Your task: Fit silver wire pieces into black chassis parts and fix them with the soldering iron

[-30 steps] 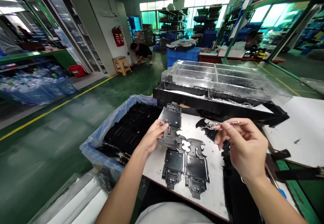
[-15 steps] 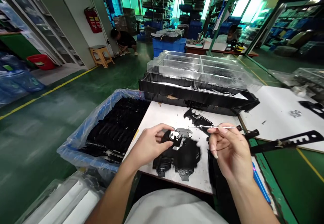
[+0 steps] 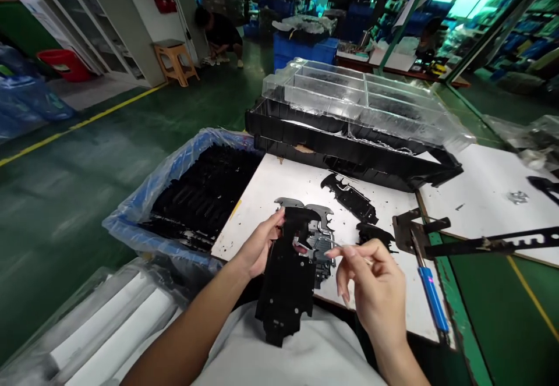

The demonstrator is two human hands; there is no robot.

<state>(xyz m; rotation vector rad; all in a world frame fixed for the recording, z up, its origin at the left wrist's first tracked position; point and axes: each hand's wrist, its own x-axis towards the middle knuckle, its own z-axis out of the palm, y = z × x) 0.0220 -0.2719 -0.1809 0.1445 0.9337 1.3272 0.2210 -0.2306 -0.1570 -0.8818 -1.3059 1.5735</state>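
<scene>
Leftmost, a blue plastic liner (image 3: 131, 229) bags a deep heap of black moulded parts (image 3: 201, 199) beyond the tabletop's (image 3: 262, 199) left edge. My left hand (image 3: 257, 246) grips a long black moulded part (image 3: 286, 298), fingers wrapped round its side, its lower end hanging past the tabletop's near edge. Behind it lie a grey-edged part (image 3: 321, 246) and, toward the far edge, a black part (image 3: 349, 198) and black scraps (image 3: 371, 234). My right hand (image 3: 375, 281) is half closed, thumb and fingers pinched on something thin that I can barely make out. Right of it sits a blue-handled tool (image 3: 432, 298). Judging by the heap, most parts look left to handle: only these few are out on the tabletop, and the clear tray (image 3: 349, 98) above the black tray (image 3: 349, 147) holds dark pieces I can't count
</scene>
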